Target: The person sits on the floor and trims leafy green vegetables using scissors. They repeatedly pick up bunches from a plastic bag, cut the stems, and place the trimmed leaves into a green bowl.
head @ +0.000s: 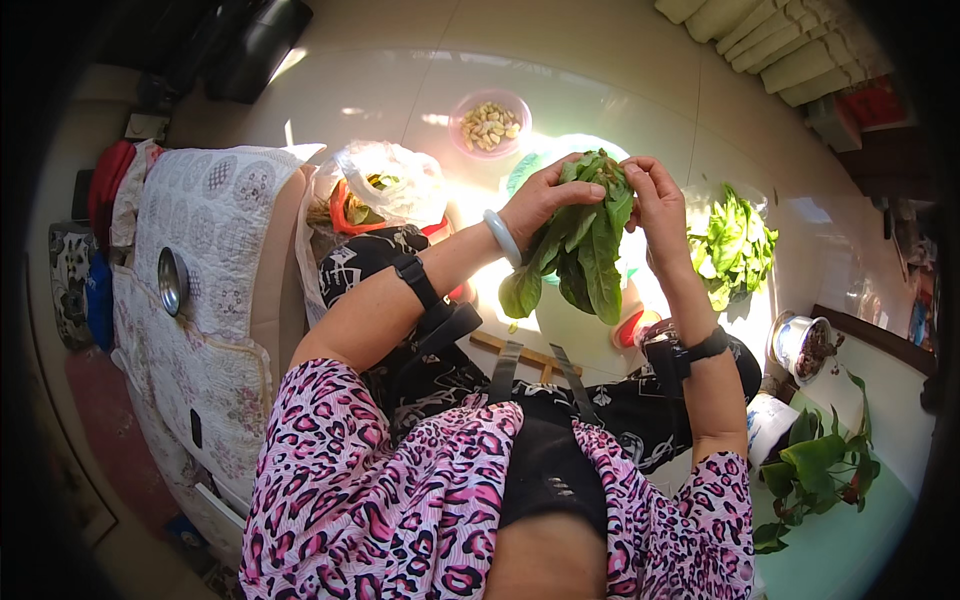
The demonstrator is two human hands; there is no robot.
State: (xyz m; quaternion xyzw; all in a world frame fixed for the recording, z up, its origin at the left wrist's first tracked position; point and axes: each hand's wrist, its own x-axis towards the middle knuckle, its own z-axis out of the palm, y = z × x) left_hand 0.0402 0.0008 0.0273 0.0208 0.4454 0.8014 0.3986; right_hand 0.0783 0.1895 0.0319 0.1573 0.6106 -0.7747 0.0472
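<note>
My left hand (551, 199) grips a bunch of dark green leafy vegetables (589, 247) near its stem end, with its thumb across the front. The leaves hang downward, some drooping toward the left. At the top right of the bunch, my right hand (658, 202) pinches at the stem end with thumb and fingers; what lies between the fingertips is too small to tell. Behind and below the bunch sits a light green basin (525, 174), partly hidden and washed out by sunlight. A pile of brighter leafy greens (731, 247) lies to the right of my right hand.
A pink bowl (454, 124) of small pale pieces stands on the tiled floor (360, 82). At left are an open plastic bag (420, 169) with plant scraps and a quilt-covered seat (202, 225) bearing a metal bowl (173, 281). Potted plants (817, 457) stand at lower right.
</note>
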